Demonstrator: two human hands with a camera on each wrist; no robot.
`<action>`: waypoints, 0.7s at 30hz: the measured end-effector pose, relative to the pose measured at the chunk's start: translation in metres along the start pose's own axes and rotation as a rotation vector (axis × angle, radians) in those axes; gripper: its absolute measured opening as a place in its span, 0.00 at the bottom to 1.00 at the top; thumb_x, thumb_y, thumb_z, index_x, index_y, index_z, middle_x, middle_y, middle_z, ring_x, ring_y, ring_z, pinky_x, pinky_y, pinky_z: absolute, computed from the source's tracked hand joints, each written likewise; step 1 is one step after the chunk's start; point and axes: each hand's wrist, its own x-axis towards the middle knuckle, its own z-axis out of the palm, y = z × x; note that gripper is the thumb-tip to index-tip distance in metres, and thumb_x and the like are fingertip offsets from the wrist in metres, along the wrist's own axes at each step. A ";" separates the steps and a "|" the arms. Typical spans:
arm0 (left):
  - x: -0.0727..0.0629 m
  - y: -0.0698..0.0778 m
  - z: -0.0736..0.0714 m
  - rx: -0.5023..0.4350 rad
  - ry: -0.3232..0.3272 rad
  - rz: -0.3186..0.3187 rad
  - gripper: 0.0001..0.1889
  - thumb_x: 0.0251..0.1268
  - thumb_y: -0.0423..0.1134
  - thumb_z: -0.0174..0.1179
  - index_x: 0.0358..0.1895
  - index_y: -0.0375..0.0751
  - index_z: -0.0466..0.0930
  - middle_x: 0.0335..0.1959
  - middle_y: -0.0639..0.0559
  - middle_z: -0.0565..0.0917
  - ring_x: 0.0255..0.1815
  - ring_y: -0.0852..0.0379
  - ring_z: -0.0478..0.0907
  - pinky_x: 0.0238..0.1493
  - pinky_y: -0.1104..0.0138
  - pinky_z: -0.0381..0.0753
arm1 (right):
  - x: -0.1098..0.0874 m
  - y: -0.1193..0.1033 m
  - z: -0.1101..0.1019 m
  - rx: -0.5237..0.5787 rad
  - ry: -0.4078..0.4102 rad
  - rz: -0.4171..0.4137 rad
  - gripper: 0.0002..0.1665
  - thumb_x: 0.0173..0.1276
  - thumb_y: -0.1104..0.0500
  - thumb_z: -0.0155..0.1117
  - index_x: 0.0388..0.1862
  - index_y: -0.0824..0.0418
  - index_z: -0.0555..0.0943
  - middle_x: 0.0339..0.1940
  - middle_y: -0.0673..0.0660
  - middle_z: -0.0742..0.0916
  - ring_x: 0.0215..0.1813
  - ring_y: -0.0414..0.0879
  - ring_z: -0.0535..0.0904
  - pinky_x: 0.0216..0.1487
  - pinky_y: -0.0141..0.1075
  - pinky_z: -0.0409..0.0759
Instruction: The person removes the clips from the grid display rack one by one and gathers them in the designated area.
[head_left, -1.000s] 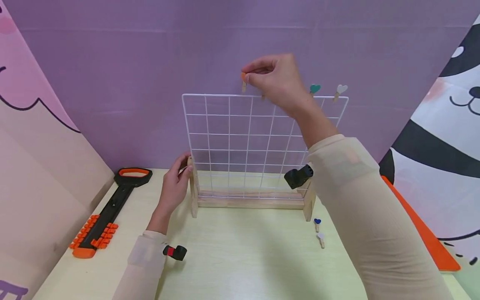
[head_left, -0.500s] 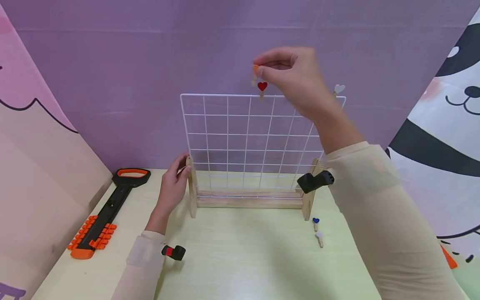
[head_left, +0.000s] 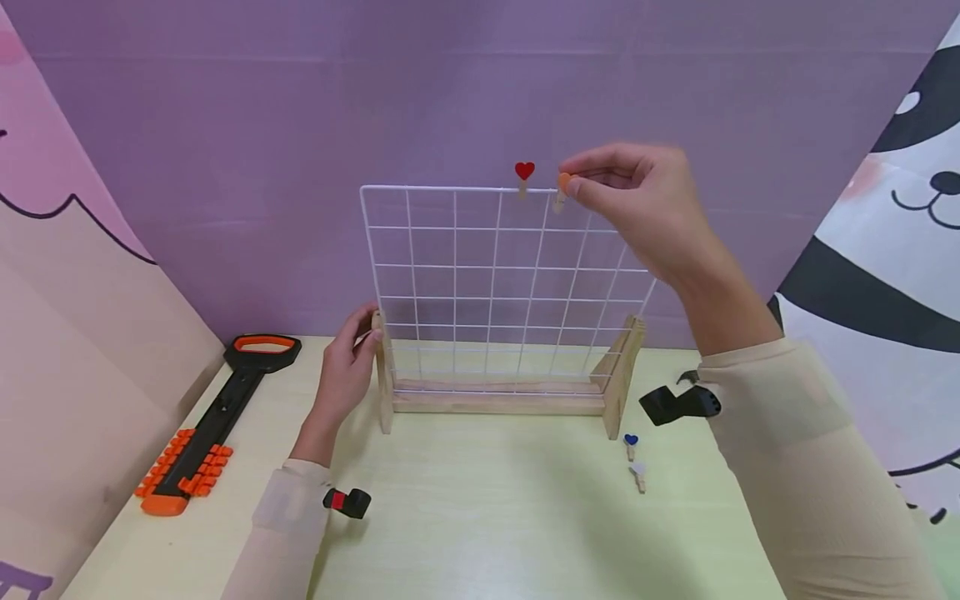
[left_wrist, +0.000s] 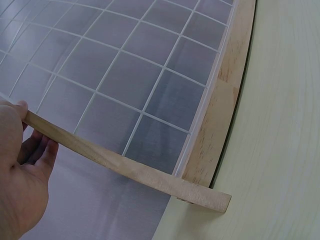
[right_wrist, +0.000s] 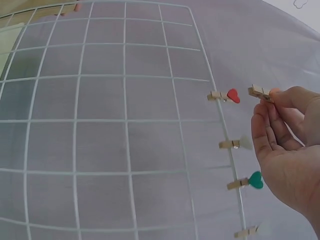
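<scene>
In the head view my right hand [head_left: 637,196] pinches a small wooden clothespin with an orange top [head_left: 564,182] between thumb and fingertips. It is near the top edge of a white wire grid [head_left: 455,267], just right of the red-heart clothespin [head_left: 525,172]. The right wrist view shows the orange-topped clothespin [right_wrist: 260,92] apart from the wire. Clipped along that edge are the red-heart clothespin [right_wrist: 224,95], a green-heart clothespin [right_wrist: 245,181] and two more with pale tops. My left hand [head_left: 348,362] grips the left wooden upright [left_wrist: 125,167] of the grid's stand.
A blue-heart clothespin [head_left: 631,446] and a white-heart clothespin [head_left: 638,478] lie on the table right of the stand. At far left lies a black-and-orange tool [head_left: 225,408] with a loop handle and several orange pieces. A purple cloth [head_left: 300,167] hangs behind.
My right hand carried the orange-topped clothespin rightwards, from left of the red-heart clothespin to its right, rising over it and then lowering. My left hand keeps its place on the upright.
</scene>
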 end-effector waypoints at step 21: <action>0.002 -0.001 0.001 0.007 -0.002 -0.005 0.25 0.81 0.36 0.53 0.77 0.43 0.65 0.72 0.40 0.75 0.73 0.45 0.72 0.75 0.59 0.73 | -0.062 0.048 -0.038 -0.223 -0.013 0.065 0.14 0.71 0.61 0.71 0.53 0.65 0.88 0.43 0.45 0.93 0.46 0.39 0.88 0.51 0.22 0.86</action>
